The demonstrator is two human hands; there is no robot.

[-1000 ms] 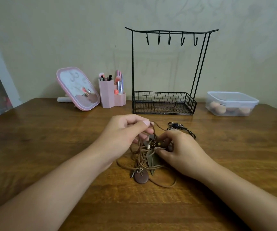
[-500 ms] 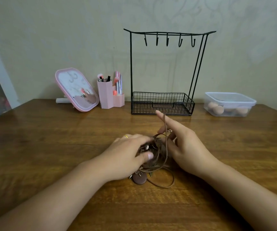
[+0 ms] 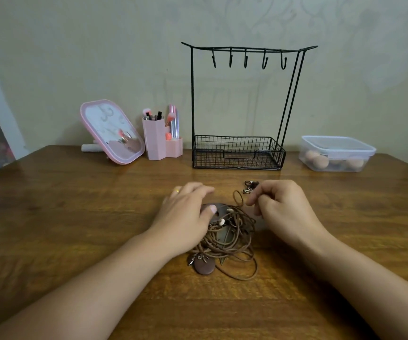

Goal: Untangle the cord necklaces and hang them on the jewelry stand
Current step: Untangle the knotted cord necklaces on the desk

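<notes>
A tangle of brown cord necklaces (image 3: pixel 232 238) lies on the wooden table (image 3: pixel 63 204) between my hands, with a round brown pendant (image 3: pixel 204 266) at its near edge. My left hand (image 3: pixel 185 214) rests flat on the tangle's left side, thumb pressing a dark pendant. My right hand (image 3: pixel 281 207) hovers just right of it, fingers curled, pinching a small cord loop (image 3: pixel 238 198). A dark beaded piece (image 3: pixel 250 186) lies behind that hand. The black wire jewelry stand (image 3: pixel 241 106) stands at the back, its several hooks bare.
A pink mirror (image 3: pixel 111 132) and a pink brush holder (image 3: pixel 160 141) stand back left. A clear lidded box (image 3: pixel 336 153) with sponges sits back right. The stand's wire basket (image 3: pixel 238 153) holds nothing visible.
My left hand dropped from lifting cords to pressing the tangle on the table. My right hand raised a cord on an outstretched finger, then lowered and curled beside the tangle with a loop.
</notes>
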